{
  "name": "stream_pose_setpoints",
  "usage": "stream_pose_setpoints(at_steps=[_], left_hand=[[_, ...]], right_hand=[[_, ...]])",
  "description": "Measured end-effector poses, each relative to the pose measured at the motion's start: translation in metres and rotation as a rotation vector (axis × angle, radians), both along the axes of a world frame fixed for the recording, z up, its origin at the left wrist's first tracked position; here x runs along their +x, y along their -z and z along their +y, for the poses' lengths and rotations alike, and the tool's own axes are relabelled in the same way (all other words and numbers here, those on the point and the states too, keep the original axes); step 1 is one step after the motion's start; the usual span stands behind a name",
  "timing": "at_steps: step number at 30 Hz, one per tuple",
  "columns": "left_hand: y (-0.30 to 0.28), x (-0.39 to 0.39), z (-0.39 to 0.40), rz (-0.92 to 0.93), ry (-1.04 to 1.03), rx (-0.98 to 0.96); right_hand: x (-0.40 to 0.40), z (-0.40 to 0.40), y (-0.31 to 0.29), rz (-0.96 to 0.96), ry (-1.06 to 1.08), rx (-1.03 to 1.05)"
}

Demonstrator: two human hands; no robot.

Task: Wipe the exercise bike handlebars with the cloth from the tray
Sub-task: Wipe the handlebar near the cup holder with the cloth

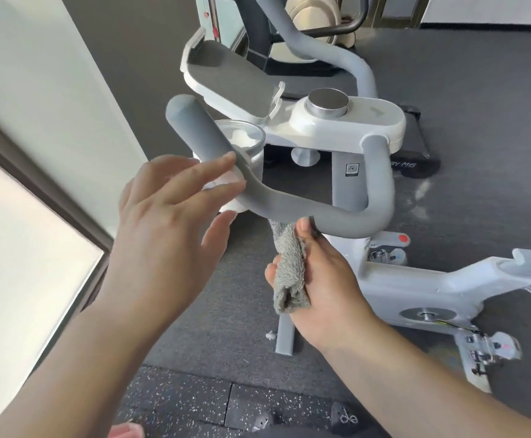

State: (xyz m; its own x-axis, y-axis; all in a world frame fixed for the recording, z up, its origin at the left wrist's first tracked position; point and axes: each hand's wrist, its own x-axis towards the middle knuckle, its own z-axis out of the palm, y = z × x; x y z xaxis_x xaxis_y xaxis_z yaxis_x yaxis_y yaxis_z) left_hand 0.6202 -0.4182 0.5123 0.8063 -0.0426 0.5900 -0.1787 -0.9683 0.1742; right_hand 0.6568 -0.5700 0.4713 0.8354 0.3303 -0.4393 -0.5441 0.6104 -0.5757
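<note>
Right hand point(327, 279): grip closed round the cloth point(289, 270), thumb up top, fingers wrapped behind, cloth bunched into a lengthwise roll. Top end of cloth tucked under the handlebars point(305, 210), touching the underside of the near crossbar, just left of the right-hand bend. Lower end hangs loose below the palm.

Left hand point(169, 216): grip wide, holding nothing, fingers straight and spread. Fingertips point(229, 159) at the base of the left horn, touching or nearly so; can't tell which. Thumb below, pointing toward the cloth.

Key relation: bar directly above and just beyond the right grip. Long axis of the near section runs left-right, dipping in the middle, then curling up and away at each end: left horn toward the tray point(226, 80), right arm back to the white console w/ metal knob point(329, 101). Cloth roll axis roughly crosswise to the bar, so contact is only at the cloth tip for now.

Right hand nearer the right bend and crossbar; left nearer the left horn. Prob. next: slide cloth along the crossbar, w/ left steadying the horn. Judgement only.

Wiping looks under way on the crossbar underside; how much is done, can't say.

Beyond: bike frame point(415, 286) lower right, dark rubber floor point(479, 105), cup holder point(242, 134) behind the left horn.
</note>
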Motion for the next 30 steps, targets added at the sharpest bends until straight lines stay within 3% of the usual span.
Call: stream_pose_setpoints(at_steps=[10, 15, 20, 30], left_hand=[[-0.006, 0.002, 0.019, -0.035, 0.077, -0.002], [-0.007, 0.003, 0.021, -0.041, 0.089, 0.002], [-0.006, 0.002, 0.019, -0.059, 0.083, -0.008], [-0.001, 0.002, -0.008, -0.111, 0.061, -0.047]], right_hand=[[0.001, 0.046, -0.010, 0.014, -0.074, 0.054], [0.006, 0.056, -0.015, 0.076, -0.074, 0.298], [0.004, 0.043, -0.014, 0.101, -0.117, 0.407], [0.002, 0.009, -0.006, 0.006, -0.127, 0.184]])
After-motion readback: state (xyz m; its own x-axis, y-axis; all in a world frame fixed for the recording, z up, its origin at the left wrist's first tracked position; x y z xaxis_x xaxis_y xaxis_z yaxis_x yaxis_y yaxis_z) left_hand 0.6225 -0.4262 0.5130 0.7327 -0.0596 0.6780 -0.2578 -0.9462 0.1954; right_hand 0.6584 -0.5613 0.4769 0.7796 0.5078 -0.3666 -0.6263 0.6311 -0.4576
